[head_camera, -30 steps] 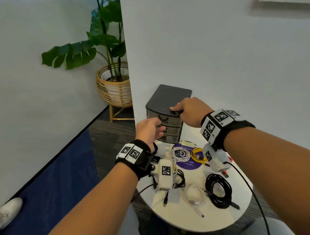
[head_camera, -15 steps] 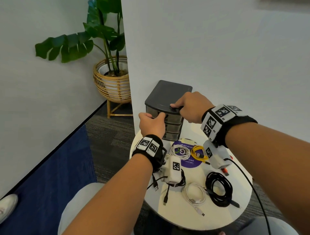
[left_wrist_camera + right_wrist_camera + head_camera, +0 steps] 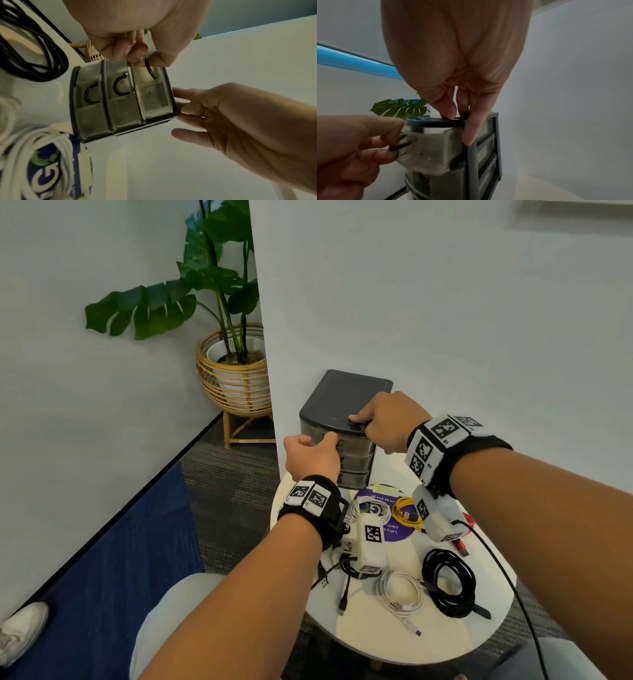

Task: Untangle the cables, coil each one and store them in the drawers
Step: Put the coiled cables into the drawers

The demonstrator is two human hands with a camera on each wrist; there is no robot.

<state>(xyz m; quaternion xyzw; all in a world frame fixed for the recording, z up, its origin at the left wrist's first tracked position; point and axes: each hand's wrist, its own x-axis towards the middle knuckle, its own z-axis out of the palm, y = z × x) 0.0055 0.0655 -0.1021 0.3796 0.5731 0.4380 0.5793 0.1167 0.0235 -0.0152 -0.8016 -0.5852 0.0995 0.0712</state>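
nearest on the round white worktop point(image 3: 445, 642) lie a coiled white cable point(image 3: 400, 594) and, just right of it, a coiled black cable point(image 3: 448, 582). further in, a smaller white coil point(image 3: 368, 505) and a yellow cable point(image 3: 406, 513) rest on a purple disc point(image 3: 394, 530). past them, at the far edge against the wall, stands the grey three-drawer unit point(image 3: 346, 392). the left hand point(image 3: 311, 457) has its fingers curled round the ring handle point(image 3: 150, 67) of the top drawer point(image 3: 428, 150), which sits slightly out from the frame. the right hand point(image 3: 388, 421) presses down on the unit's lid, thumb on top, fingers straight down the side. beyond the wall's corner stands a monstera plant point(image 3: 191, 299) in a rattan basket point(image 3: 233, 378).
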